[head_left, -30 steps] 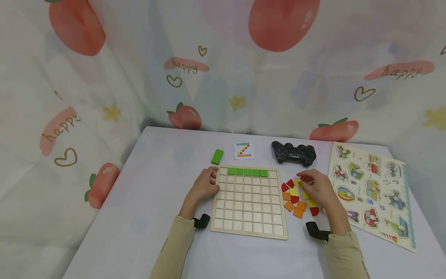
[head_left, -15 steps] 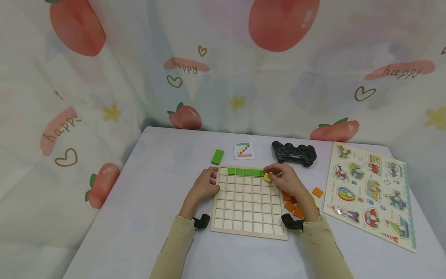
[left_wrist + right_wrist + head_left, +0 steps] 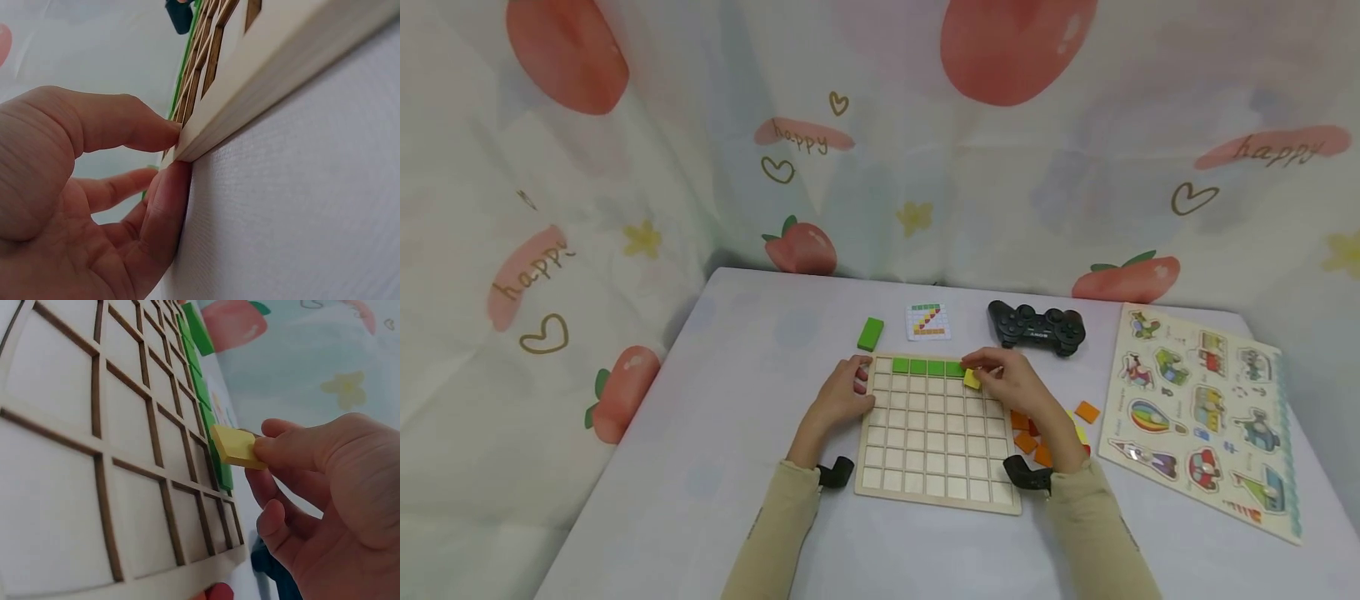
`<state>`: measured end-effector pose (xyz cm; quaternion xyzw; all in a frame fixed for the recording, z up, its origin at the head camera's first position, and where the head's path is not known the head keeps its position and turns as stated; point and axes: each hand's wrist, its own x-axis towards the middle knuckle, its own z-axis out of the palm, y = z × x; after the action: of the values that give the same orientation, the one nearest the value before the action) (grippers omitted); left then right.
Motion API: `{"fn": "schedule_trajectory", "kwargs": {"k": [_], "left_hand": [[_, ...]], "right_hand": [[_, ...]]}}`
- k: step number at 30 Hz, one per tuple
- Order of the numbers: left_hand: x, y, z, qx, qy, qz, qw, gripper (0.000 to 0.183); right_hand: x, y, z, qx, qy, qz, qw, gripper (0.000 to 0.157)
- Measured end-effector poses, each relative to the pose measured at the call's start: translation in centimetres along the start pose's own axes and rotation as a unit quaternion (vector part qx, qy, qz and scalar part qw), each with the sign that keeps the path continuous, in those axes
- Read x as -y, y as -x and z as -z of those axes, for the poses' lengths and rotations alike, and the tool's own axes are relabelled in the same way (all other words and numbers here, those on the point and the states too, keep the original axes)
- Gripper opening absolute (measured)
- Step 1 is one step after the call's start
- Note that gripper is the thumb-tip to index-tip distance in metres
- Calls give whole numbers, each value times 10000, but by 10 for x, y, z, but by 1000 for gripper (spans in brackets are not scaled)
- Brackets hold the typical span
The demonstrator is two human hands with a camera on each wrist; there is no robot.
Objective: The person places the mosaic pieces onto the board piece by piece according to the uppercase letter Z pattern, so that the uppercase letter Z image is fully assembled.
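A wooden grid board (image 3: 936, 442) lies on the table, with a row of green square tiles (image 3: 918, 367) along its far edge. My left hand (image 3: 841, 393) holds the board's left edge near the far corner. In the left wrist view, the thumb (image 3: 134, 125) lies on the top of the frame and the fingers are against its side. Between thumb and fingers, my right hand (image 3: 1013, 383) pinches a yellow square tile (image 3: 232, 447). That tile is tilted over the board's far right part, close to the last green tile, which the right fingers partly hide.
Orange tiles (image 3: 1024, 442) and other loose pieces lie right of the board, partly under the right forearm. One orange tile (image 3: 1087, 412) lies apart. Beyond the board are a green block (image 3: 870, 334), a pattern card (image 3: 928, 322) and a game controller (image 3: 1037, 327). A picture puzzle (image 3: 1206, 417) lies far right.
My right hand has moved left from the loose pieces to the board's far right part, carrying a yellow tile. The left hand has stayed on the board's edge.
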<state>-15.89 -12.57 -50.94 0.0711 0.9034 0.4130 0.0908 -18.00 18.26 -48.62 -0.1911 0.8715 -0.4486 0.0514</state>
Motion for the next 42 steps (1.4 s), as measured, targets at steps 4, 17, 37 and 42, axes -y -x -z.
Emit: {"fn": "schedule_trajectory", "kwargs": {"k": [4,17,37,42], "left_hand": [[-2,0,-1,38,-9,23,10000,64],[-5,0,3,-7,-72,76,9999,63],[-7,1,2,20,-93,129,9999,64],[-5,0,2,12,-82,157,9998,64]], "right_hand": [[0,-2,-3,112,24,-29,9999,24],[1,-4,-7,-51,-463,3,9989,26],[7,-2,-36,-517,176,-140,9984,26],[7,-3,-37,-617,444,-109,9970,26]]}}
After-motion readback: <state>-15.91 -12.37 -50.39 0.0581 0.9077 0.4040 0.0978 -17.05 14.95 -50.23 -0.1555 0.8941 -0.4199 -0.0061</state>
